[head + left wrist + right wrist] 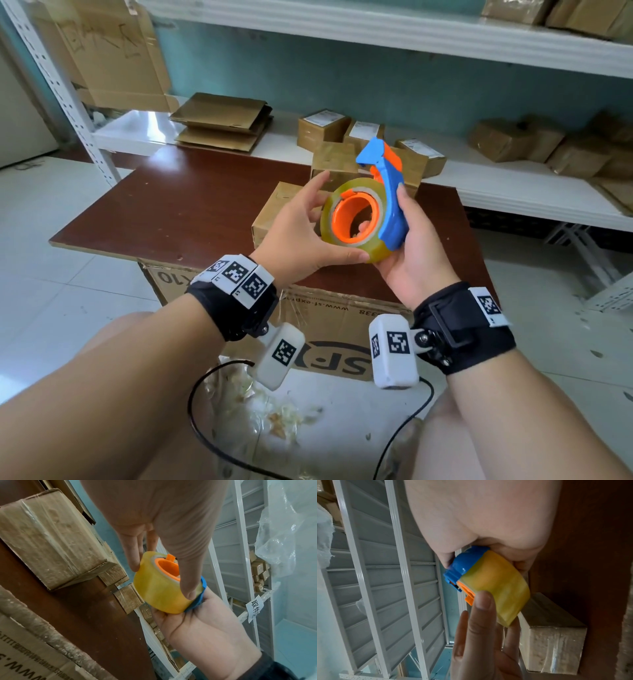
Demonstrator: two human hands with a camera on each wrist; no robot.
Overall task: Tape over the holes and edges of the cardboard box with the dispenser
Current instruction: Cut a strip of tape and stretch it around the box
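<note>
Both hands hold the tape dispenser (387, 178), blue with orange parts, in the air above a small cardboard box (274, 209). My right hand (404, 219) grips the blue handle from the right, thumb along its edge. My left hand (322, 219) pinches the yellowish tape roll (352, 250), thumb under its rim and fingers over its top. In the left wrist view the thumb presses the tape roll (159, 592) near its orange core. The right wrist view shows the roll (498, 585) with the left fingers (479, 615) against it. The box below is wrapped in clear tape (51, 538).
The box lies on a brown board (191, 198) set on a large printed carton (329, 308). A second small box (335, 159) stands behind it. White shelves (513, 185) hold more parcels and flattened cardboard (222, 120). A black cable (205, 428) and tape scraps lie on the floor.
</note>
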